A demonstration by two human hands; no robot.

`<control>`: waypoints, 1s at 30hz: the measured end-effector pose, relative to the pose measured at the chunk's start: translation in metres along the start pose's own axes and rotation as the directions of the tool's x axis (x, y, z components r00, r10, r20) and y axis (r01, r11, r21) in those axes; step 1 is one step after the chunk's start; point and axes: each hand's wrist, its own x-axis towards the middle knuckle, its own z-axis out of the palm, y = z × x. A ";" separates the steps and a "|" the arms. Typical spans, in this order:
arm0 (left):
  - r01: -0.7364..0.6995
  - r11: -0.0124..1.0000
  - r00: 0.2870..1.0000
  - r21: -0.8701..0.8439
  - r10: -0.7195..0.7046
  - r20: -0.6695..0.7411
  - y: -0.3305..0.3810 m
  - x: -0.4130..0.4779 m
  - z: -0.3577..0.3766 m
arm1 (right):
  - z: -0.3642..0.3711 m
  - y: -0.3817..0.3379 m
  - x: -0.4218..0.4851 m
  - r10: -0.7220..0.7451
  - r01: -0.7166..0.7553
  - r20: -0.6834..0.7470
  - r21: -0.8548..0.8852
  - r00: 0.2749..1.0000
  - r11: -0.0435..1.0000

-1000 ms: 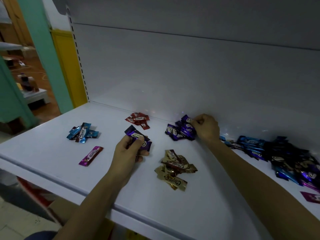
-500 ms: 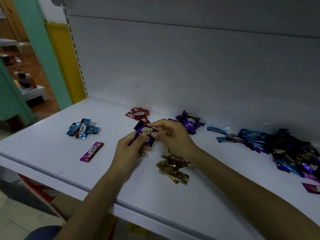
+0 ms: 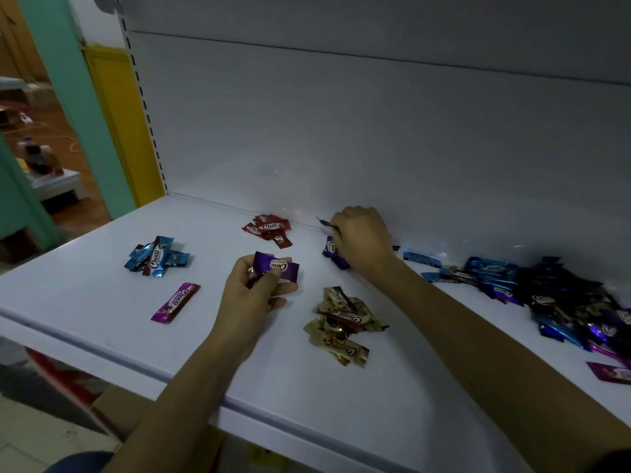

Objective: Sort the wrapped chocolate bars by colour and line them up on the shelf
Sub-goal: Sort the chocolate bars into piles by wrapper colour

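White shelf (image 3: 102, 295), smooth, matte. Far left: blue pile (image 3: 155, 259), glossy foil oblongs with crimped ends, overlapping. Just beside it, nearer the front edge: magenta bar (image 3: 176, 302), flat, lying alone. Left hand (image 3: 254, 288): fingers curled, thumb and fingertips pinching a purple bar (image 3: 278, 268) just above the shelf. Behind, near the back panel: red pile (image 3: 269, 230). Centre front: gold pile (image 3: 341, 322), crinkled. Right hand (image 3: 362, 240): fingers curled round a dark bar (image 3: 324, 222), crimped tip jutting out, over the purple pile (image 3: 333, 254). Far right: unsorted heap (image 3: 563, 302), shiny blue and purple.
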 end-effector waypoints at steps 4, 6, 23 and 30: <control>0.021 0.999 1.000 -0.038 -0.021 -0.008 0.001 0.000 -0.001 | 0.007 -0.007 0.014 -0.096 0.144 0.247 -0.183 0.964 0.973; 0.032 0.998 0.999 -0.052 -0.032 0.002 0.002 0.001 -0.002 | 0.010 -0.007 0.014 -0.092 0.177 0.334 -0.233 0.938 0.956; 0.116 0.980 0.993 -0.164 -0.109 0.047 0.001 0.005 -0.004 | -0.022 -0.046 -0.032 0.281 -0.464 0.376 0.791 0.883 0.399; 0.250 0.845 0.964 -0.473 -0.264 0.038 0.006 0.009 -0.010 | -0.002 -0.001 -0.002 0.193 -0.203 0.066 0.406 0.979 0.891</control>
